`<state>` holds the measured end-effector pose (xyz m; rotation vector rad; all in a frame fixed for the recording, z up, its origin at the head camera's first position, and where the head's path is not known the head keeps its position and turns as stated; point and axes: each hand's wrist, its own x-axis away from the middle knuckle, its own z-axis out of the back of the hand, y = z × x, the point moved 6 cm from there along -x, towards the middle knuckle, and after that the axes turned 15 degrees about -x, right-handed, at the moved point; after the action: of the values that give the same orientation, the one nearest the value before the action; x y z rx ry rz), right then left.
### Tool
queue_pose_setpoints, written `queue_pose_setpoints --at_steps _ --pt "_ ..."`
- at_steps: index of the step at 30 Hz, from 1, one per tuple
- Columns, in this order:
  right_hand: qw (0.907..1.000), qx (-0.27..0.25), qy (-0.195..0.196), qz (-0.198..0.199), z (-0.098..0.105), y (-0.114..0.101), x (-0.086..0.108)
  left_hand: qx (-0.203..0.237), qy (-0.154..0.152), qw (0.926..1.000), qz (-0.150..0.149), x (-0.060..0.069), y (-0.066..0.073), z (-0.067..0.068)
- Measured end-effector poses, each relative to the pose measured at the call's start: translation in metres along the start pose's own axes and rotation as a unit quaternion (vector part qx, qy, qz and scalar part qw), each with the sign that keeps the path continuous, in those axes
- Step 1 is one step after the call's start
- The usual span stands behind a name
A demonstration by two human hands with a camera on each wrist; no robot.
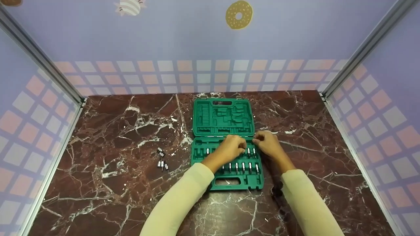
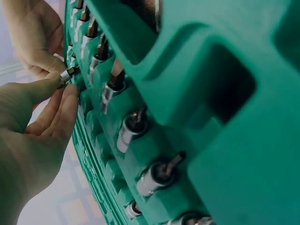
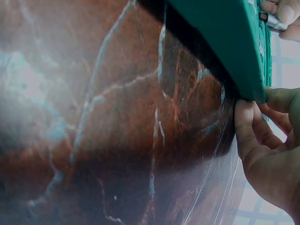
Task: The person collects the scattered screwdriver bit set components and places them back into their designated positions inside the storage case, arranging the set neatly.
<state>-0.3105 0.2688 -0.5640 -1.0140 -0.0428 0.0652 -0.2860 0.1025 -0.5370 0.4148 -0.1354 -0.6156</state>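
Socket bit (image 2: 67,75) in our left hand (image 1: 231,146): we pinch it between thumb and fingers over the far row of the opened green case (image 1: 253,181). Our right hand (image 1: 268,143) grasps the case at its right edge beside the hinge, thumb and fingers appearing to sit on opposite faces of the corner. Seated bits (image 1: 236,167) line the near row of the case, and a few stand in its far row. Left of the case, several loose pieces (image 1: 162,165) lie in a small group on the table (image 1: 115,190). Our left sleeve (image 1: 183,198) crosses the case's near left corner, and that hand blocks the head view, so we cannot tell whether the held piece touches its slot. Beyond the case stands a printed wall (image 1: 183,39).
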Motion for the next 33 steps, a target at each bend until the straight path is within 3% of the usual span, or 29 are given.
queue_pose_setpoints --at_steps 6,15,19,33 --pt "1.0000 0.004 0.003 0.008 -0.001 -0.001 -0.001 -0.024 0.002 0.9997 0.010 0.000 -0.002 -0.003" --pt "1.0000 0.004 0.002 0.002 -0.002 0.001 0.001 -0.022 -0.002 0.9955 0.092 -0.004 -0.009 -0.005" --pt "1.0000 0.001 0.001 0.003 -0.003 0.000 0.001 -0.019 0.006 0.9933 0.114 -0.006 -0.012 -0.005" --pt "0.9999 0.014 -0.002 0.005 -0.003 0.001 0.000 0.038 0.049 0.9842 0.166 -0.005 -0.009 -0.004"
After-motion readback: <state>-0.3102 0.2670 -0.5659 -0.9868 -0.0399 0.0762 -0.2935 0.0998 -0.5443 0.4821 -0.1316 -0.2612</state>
